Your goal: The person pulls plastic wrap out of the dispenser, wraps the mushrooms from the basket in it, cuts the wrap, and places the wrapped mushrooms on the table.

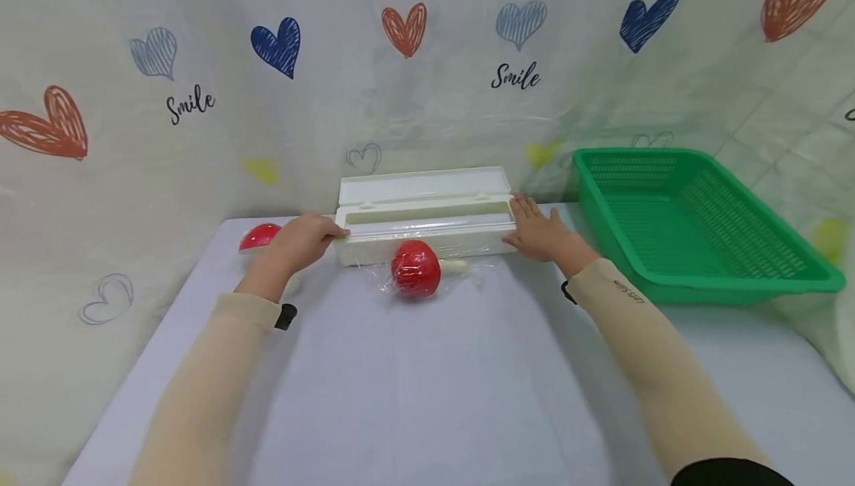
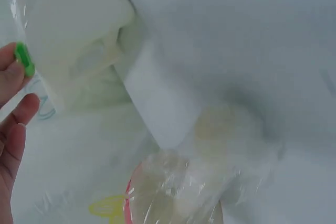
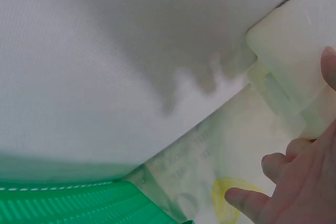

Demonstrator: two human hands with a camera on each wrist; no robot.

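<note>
A white cling film dispenser [image 1: 427,248] stands at the back of the table with its lid [image 1: 424,187] raised and a film roll inside. At its left end, my left hand [image 1: 300,243] pinches a small green slider [image 2: 24,60] between thumb and finger. My right hand [image 1: 541,232] rests on the dispenser's right end, fingers spread. Against the dispenser's front lies a red toy mushroom [image 1: 415,269] with a pale stem, under clear film. Beside my left wrist is another red, white-dotted mushroom [image 1: 259,237], whose film-wrapped underside shows in the left wrist view.
A green plastic basket [image 1: 741,289] stands on the right of the table, close to my right forearm. Behind the dispenser hangs a pale curtain [image 1: 454,115] printed with hearts. A white cloth [image 1: 427,397] covers the table.
</note>
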